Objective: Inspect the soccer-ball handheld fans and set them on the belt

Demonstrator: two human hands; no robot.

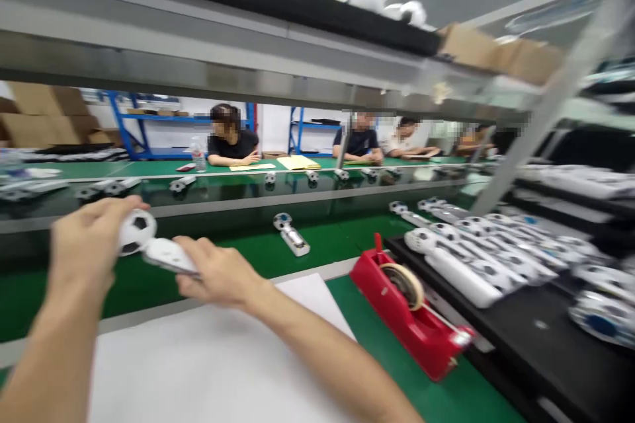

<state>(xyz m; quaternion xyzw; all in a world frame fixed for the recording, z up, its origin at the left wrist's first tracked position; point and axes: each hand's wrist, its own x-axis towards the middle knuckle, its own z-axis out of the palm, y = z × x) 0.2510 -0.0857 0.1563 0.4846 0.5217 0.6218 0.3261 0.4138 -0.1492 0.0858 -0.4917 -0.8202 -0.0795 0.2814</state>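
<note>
Both my hands hold one small white device (151, 244) with a football-patterned round head and a white handle, above the green bench. My left hand (89, 241) is closed around the ball-shaped head. My right hand (215, 271) grips the handle from the right. Below them lies a white sheet (208, 363) on the bench. Another such device (292, 234) lies on the green belt just beyond my hands.
A red tape dispenser (414, 307) stands right of the sheet. A black tray (536, 317) at right holds several of the same devices. More ride the conveyor (307, 178) behind. Several people sit across the line. A metal shelf (248, 53) runs overhead.
</note>
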